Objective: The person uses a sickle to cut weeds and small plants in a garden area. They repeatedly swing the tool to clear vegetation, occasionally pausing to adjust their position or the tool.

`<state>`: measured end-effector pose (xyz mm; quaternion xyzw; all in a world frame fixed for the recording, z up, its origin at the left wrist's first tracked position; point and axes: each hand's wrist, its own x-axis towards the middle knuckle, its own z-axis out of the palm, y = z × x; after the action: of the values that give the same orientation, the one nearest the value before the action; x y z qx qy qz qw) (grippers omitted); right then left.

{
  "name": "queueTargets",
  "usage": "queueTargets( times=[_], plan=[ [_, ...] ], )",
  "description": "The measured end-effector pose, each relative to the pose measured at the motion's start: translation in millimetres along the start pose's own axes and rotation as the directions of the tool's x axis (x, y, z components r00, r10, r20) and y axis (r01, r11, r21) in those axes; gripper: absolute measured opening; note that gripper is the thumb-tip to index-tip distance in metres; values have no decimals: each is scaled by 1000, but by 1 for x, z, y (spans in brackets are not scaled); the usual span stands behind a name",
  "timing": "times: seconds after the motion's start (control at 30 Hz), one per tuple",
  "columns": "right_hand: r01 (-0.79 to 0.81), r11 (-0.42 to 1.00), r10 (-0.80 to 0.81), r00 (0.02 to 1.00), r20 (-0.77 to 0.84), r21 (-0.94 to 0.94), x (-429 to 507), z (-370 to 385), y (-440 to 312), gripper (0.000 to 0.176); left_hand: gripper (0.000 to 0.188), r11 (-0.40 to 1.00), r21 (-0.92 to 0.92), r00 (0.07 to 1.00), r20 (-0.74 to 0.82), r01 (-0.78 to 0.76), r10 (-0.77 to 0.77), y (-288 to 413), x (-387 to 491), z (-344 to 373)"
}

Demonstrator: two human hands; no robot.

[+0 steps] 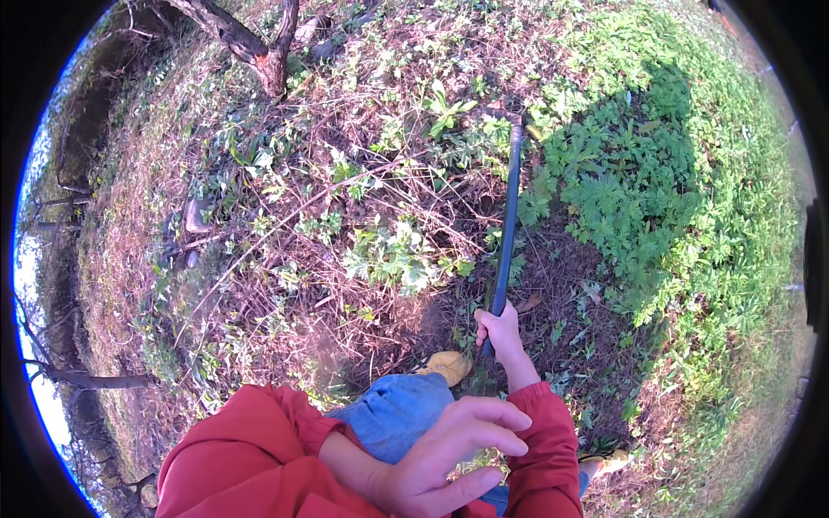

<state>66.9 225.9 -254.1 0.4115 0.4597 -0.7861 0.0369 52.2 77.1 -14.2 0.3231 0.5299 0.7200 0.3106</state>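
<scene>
My right hand grips the lower end of a long dark blue handle. At the handle's far end is a sickle-like tool head, resting low among cut stems and leaves; its blade is partly hidden. My left hand is raised near my body, beside the red right sleeve, with its fingers apart and nothing in it. Below the handle lies trampled ground with dry stalks. A leafy green clump grows left of the handle, and a long thin dry stem lies across the ground.
Dense green plants stand at the right, partly in shadow. A tree trunk rises at the upper left. A stone lies at the left, and a bare branch sticks in below it. My yellow shoe is near the handle's end.
</scene>
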Motion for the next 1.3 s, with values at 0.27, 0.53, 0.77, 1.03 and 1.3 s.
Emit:
queueTargets(
  times=[0.27, 0.53, 0.77, 1.03, 1.3],
  plan=[
    [0, 993, -5, 999, -35, -120, -105, -15, 38, 20, 27, 998, -47, 996, 78, 48, -44, -1, -8, 3],
    [166, 946, -253, 915, -314, -278, -183, -40, 38, 22, 25, 996, 33, 993, 79, 88, -91, 19, -12, 16],
    [191, 981, -180, 797, -576, -42, -241, -60, 65, 24, 25, 996, 73, 981, 183, 53, -66, 19, -20, 34],
    [373, 927, -220, 631, -744, 41, -281, -60, 93, 25, 22, 994, 42, 944, 312, 102, -110, 12, -27, 45],
    [101, 991, -10, 708, -706, 87, -278, -74, 140, 21, 14, 869, 469, 849, 514, -158, -123, -15, 41, 25]
  ],
)
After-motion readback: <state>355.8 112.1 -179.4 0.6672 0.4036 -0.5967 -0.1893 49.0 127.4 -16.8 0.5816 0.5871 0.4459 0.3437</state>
